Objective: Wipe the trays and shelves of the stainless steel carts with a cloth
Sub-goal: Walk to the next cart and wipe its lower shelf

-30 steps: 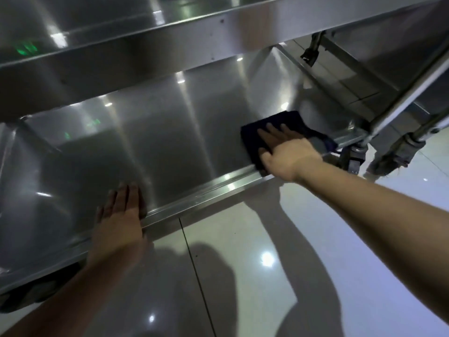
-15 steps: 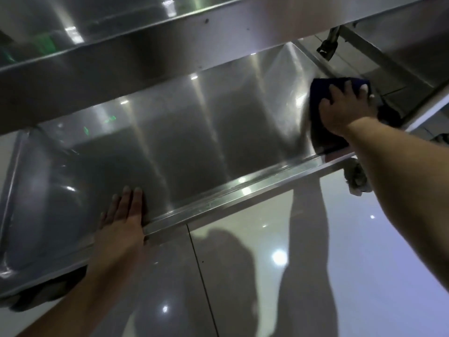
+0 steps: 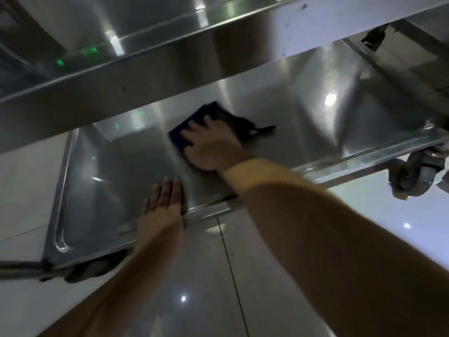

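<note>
While my right hand (image 3: 213, 147) presses flat, fingers spread, on the dark blue cloth (image 3: 194, 125) mid-shelf, I'm wiping the bottom shelf (image 3: 102, 171) — left hand (image 3: 162, 207) lies open at its six o'clock rim. Next, probably the nine o'clock corner. Glossy tiled floor (image 3: 206, 288) below — a caster (image 3: 410, 173) at three.

Dark blue cloth (image 3: 194, 125) lies flat mid lower shelf (image 3: 116, 171).
</note>
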A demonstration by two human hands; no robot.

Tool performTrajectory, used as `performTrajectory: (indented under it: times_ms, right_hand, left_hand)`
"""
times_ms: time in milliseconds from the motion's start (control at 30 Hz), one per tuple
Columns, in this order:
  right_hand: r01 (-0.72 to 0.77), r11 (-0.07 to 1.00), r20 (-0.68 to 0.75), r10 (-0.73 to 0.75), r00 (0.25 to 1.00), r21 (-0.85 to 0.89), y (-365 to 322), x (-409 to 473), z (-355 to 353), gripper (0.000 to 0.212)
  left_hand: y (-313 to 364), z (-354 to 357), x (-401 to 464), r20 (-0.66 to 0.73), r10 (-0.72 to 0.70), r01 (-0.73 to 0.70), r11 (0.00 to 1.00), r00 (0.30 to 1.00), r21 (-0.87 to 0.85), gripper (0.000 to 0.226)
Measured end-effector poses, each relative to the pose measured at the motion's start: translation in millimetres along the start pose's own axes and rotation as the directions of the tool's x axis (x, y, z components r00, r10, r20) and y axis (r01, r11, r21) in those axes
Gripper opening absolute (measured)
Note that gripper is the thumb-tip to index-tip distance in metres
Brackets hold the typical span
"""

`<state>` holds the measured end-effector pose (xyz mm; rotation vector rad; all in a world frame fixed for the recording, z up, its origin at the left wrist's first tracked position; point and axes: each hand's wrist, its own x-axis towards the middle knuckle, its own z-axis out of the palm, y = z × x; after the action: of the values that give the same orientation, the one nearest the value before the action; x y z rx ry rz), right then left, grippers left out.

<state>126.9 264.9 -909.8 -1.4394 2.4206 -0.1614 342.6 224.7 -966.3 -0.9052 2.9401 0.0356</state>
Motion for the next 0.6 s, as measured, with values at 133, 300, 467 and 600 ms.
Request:
performTrajectory:
  times_ms: [133,300,467,600]
  right_hand:
    - [0.082,0.994,0.072,-0.087,0.994,0.076,-40.1,-6.3,18.2,0.059]
    - [-0.176,0.984,-0.151,0.170,0.974,-0.024,55.2,-7.6,4.4,0.062]
    - [-0.634,0.761,-0.192,0.649,0.736,0.139,182.5,-37.3,-16.4,0.065]
    - [-0.604,0.778,-0.142,0.627,0.766,0.174,159.8,-46.2,-12.8,0.067]
  left_hand:
    - [4.6,-5.3,-4.3,0.033,0.006,-0.006,1.000,0.999,0.001,0.092]
    - [0.5,1.2,-7.2,-0.052,0.046,-0.044,0.999,0.998,0.028,0.100]
    - [1.3,1.2,-7.7,-0.071,0.057,-0.056,0.998,0.996,0.026,0.102]
    - [3.9,-1.1,-9.9,-0.109,0.051,-0.050,0.999,0.993,0.008,0.093]
